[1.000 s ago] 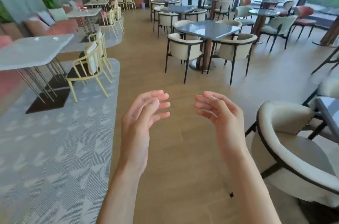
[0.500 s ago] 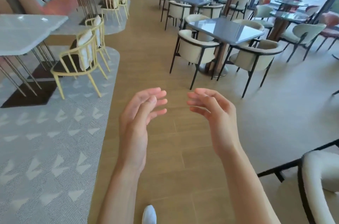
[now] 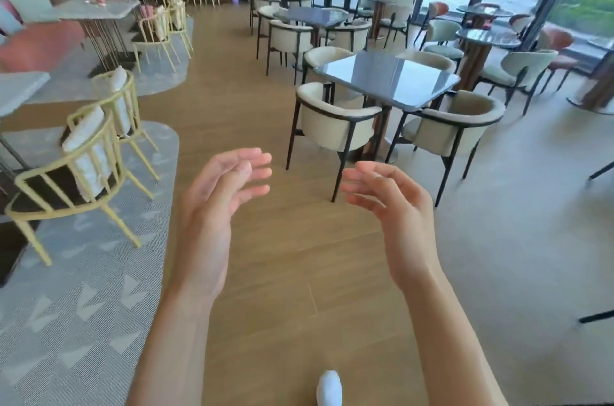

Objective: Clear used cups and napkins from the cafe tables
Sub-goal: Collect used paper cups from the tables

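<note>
**Wood floor, bare hands, no cup in reach**

Head view: both hands hover above the floor (image 3: 285, 272), left hand (image 3: 212, 206) and right hand (image 3: 395, 216) with fingers loosely spread, holding nothing. No cups or napkins show plainly. Ahead and right stands the grey counter (image 3: 385, 79), nearer the right hand; its top looks bare. Pale counters (image 3: 96, 8) lie far left.

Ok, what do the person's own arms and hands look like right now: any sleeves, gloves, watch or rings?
Both forearms are bare as far as the frame shows: no sleeves in view. The left hand and right hand wear no gloves, and no watch, bracelet or ring shows on either. The only clothing visible is the tip of a white shoe at the bottom edge.
</note>
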